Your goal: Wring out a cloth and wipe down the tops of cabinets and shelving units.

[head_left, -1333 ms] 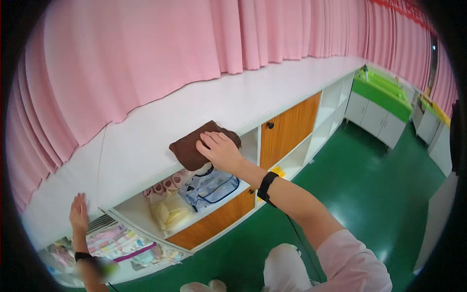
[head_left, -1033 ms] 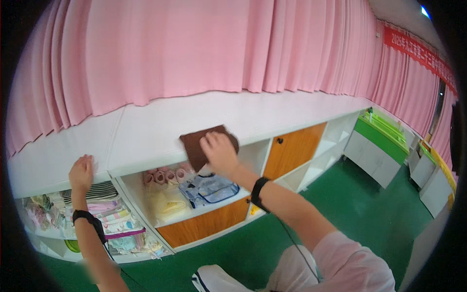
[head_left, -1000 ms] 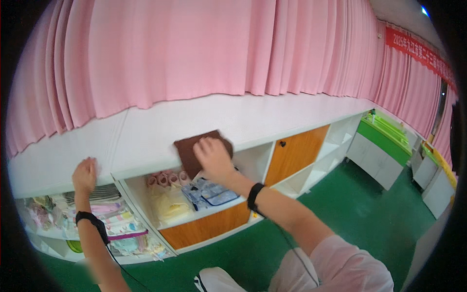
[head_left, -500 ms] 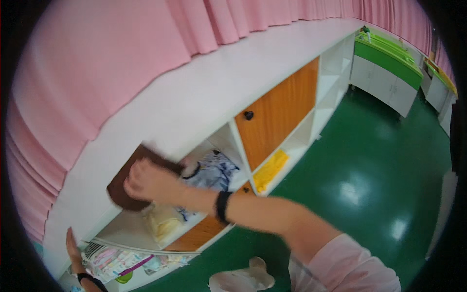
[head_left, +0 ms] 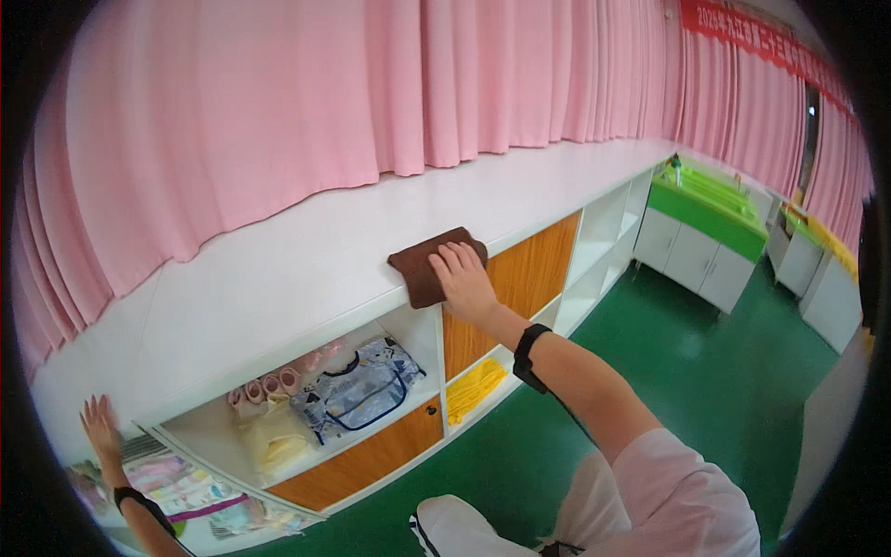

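My right hand [head_left: 461,281] presses a folded brown cloth [head_left: 425,271] against the front edge of the long white countertop [head_left: 306,265]. Its fingers lie over the cloth, and part of the cloth hangs past the edge; my thumb is hidden. At the far left, my left hand [head_left: 100,429] rests on the countertop with its fingers spread and nothing in it. Dark bands circle both wrists.
Below the counter, open shelves hold a blue-white patterned bib [head_left: 357,390], small pink shoes [head_left: 271,385], a pale yellow garment [head_left: 272,434] and yellow cloth [head_left: 475,390]. Pink curtains [head_left: 278,102] hang behind. A green-topped cabinet [head_left: 701,218] stands beyond on the green floor [head_left: 640,343].
My right hand has swept the brown cloth rightward along the counter, to its front edge. My left hand's fingers now show spread on the countertop. The view has tilted up.
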The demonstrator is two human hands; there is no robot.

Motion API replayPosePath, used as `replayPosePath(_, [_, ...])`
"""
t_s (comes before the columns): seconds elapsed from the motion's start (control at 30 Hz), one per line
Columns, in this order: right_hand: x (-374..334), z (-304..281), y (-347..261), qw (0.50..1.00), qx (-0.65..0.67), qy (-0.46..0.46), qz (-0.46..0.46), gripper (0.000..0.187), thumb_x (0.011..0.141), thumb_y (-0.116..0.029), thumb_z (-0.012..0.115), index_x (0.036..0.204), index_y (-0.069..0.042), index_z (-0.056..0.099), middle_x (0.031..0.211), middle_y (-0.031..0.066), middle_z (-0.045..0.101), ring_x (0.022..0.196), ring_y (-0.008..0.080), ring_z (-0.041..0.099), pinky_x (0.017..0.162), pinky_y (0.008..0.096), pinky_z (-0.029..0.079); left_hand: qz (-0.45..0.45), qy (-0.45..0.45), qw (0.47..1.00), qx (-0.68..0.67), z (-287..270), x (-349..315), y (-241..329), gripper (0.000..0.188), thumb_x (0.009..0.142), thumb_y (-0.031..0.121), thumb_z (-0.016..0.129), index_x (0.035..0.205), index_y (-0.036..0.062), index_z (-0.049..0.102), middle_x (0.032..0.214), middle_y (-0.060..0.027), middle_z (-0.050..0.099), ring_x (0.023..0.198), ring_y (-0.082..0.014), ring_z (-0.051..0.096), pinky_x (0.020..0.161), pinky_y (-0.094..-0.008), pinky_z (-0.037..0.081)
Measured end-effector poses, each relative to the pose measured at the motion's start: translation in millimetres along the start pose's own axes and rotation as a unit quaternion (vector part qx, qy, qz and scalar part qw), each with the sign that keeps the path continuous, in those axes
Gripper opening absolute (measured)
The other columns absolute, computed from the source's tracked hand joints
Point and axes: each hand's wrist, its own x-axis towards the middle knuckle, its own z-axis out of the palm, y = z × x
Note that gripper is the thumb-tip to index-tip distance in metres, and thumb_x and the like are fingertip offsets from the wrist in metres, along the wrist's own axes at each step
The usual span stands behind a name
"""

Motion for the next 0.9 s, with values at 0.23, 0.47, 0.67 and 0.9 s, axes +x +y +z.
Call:
replayPosePath(0.23, [15,14,-50,0.986,0.11,0.122,-0.026,0.048,0.075,-0.014,0.059,0.121,-0.002,0.051,0.122,0.0213,0.052,0.122,0.0377,0.046,0.11,0.0486,0.03,0.0,-0.133,0.991,0.032,-95,47,181,0.051,0.104,0.034,0.03,0.15,0.0141,0.029,0.152,-0.0152,0.033,0.143,-0.0321,0.025,0.116,-0.0539,0.006])
replayPosePath(0.47, [4,9,-13,0.963,0.233,0.121,-0.069,0.066,0.062,-0.025,0.077,0.119,-0.007,0.05,0.117,0.0144,0.054,0.117,0.0318,0.048,0.106,0.0431,0.032,0.193,-0.19,0.944,-0.187,-44,64,366,0.051,0.104,0.034,0.027,0.146,0.0067,0.037,0.152,-0.0165,0.032,0.143,-0.0329,0.024,0.118,-0.0455,0.01])
replayPosePath(0.67, [2,47,37,0.932,0.221,0.283,-0.047,0.042,0.07,-0.023,0.065,0.108,-0.007,0.057,0.107,0.0119,0.056,0.107,0.0284,0.052,0.1,0.0406,0.036,0.292,-0.129,0.942,-0.104,-34,78,303,0.054,0.104,0.034,0.027,0.146,0.0007,0.033,0.153,-0.017,0.031,0.143,-0.0297,0.024,0.119,-0.0403,0.012])
replayPosePath(0.9, [-2,70,70,0.911,0.259,0.321,0.022,0.028,0.076,-0.019,0.056,0.101,-0.005,0.057,0.1,0.011,0.059,0.102,0.0282,0.054,0.1,0.0423,0.039,0.156,-0.154,0.936,-0.275,-65,61,321,0.058,0.103,0.036,0.031,0.145,-0.0031,0.033,0.152,-0.0165,0.033,0.143,-0.0276,0.026,0.118,-0.0405,0.013])
